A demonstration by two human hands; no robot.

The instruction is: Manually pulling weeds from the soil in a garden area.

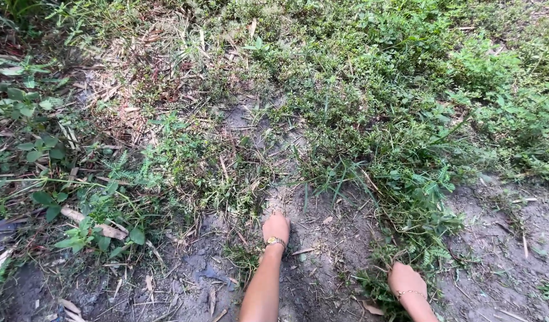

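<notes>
Two hands low in weeds, bare soil around

Left hand [276, 228] closed on grass [250, 197]; right hand [407, 280] grips a weed clump [385, 286]; dirt [501, 262] open rightward.

This is an outdoor patch of rough ground, perhaps a garden edge or field margin. Bare grey soil [322, 262] lies between low weeds [376, 119], with dry bamboo leaves [125, 89] scattered about.

Bright, even daylight; sharp focus, soft shadows
</notes>
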